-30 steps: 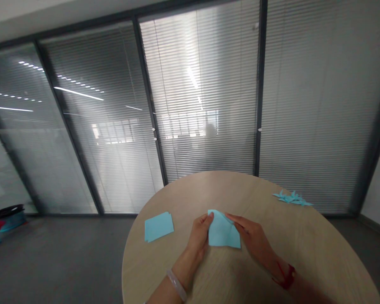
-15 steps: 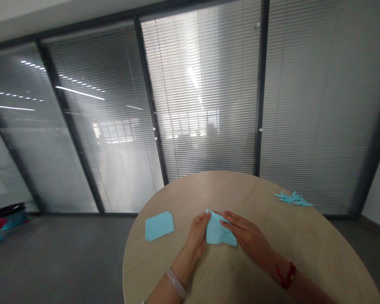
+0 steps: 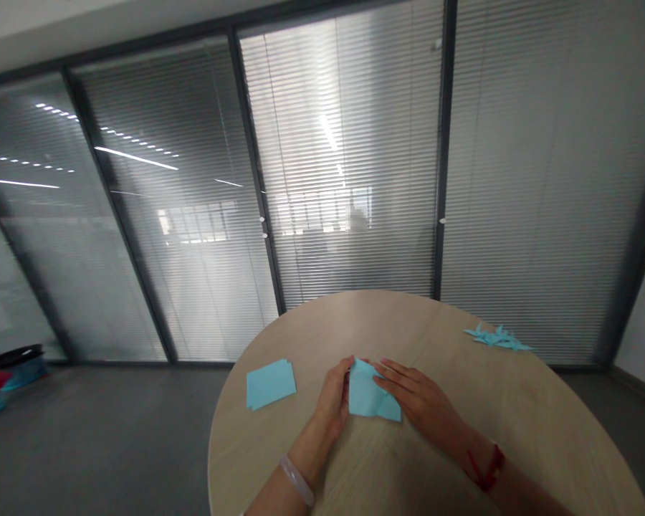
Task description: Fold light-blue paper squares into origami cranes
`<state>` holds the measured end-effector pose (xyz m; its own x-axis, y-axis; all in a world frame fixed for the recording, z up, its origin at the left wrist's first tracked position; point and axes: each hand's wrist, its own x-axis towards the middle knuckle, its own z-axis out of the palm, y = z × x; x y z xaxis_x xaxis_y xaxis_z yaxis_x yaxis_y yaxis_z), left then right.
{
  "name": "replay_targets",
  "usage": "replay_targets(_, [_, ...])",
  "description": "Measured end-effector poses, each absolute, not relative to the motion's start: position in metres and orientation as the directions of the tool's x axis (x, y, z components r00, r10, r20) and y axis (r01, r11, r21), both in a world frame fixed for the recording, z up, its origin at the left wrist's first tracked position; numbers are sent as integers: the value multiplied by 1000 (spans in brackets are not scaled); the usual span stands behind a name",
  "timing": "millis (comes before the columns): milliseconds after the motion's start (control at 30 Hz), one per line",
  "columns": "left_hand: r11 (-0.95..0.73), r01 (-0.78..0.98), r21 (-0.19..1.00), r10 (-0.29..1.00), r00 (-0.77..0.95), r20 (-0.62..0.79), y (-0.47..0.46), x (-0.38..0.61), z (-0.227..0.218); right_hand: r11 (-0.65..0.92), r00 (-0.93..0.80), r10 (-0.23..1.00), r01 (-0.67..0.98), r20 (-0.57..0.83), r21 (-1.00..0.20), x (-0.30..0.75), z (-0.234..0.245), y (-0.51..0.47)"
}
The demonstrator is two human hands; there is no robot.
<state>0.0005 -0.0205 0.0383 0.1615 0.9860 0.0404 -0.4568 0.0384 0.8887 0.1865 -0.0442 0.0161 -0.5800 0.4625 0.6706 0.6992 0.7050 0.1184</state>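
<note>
A partly folded sheet of light blue paper [image 3: 363, 391] lies between my two hands over the near middle of the round table. My left hand [image 3: 334, 393] grips its left edge, with the fingertips at the upper left corner. Across the upper right part of the paper lie the fingers of my right hand [image 3: 415, 390], holding it from that side. A crease runs toward the lower right, where a flap sticks out. My right thumb and the paper's underside are hidden.
A small stack of blue paper sheets [image 3: 271, 384] lies on the table [image 3: 365, 315] at the left. Near the right rim is a pile of folded blue paper pieces [image 3: 497, 337]. Glass partitions with blinds [image 3: 349, 143] stand behind; containers [image 3: 16, 365] sit on the floor far left.
My left fingertips have shifted slightly at the paper's upper left corner. The paper has turned a little and its top point looks lower. My right hand has hardly moved.
</note>
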Motion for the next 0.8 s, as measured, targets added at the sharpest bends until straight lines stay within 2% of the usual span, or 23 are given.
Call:
replay_targets(100, [74, -470, 879, 972, 231, 42, -24, 1, 42, 700, -595, 456, 699, 662, 146, 186, 14, -43])
replay_targets(200, [84, -409, 908, 970, 241, 19, -27, 1, 44, 702, -600, 429, 692, 676, 169, 185, 12, -41])
replay_targets(333, [48, -370, 928, 974, 223, 39, -27, -1, 44, 734, -579, 426, 671, 695, 109, 183, 16, -45])
replay_targets(433, [-6, -340, 941, 978, 196, 77, -25, -3, 45, 779, -514, 496, 620, 700, -97, 181, 23, -52])
replay_targets(500, [-43, -292, 955, 979, 176, 98, -24, -4, 45, 767, -395, 595, 541, 700, -346, 180, 26, -54])
replay_targets(567, [-69, -235, 970, 978, 177, 112, -24, -4, 45, 653, -236, 749, 420, 619, -630, 179, 28, -53])
replay_targets(633, [-94, -191, 977, 972, 197, 132, -24, -4, 45, 491, -157, 871, 276, 465, -826, 177, 28, -51])
replay_targets(700, [-113, -168, 979, 963, 226, 150, -24, -3, 44, 393, -189, 913, 177, 361, -902, 176, 27, -47])
replay_targets(800, [-121, -162, 979, 949, 271, 162, -25, -1, 44, 355, -278, 908, 120, 312, -927, 173, 26, -45])
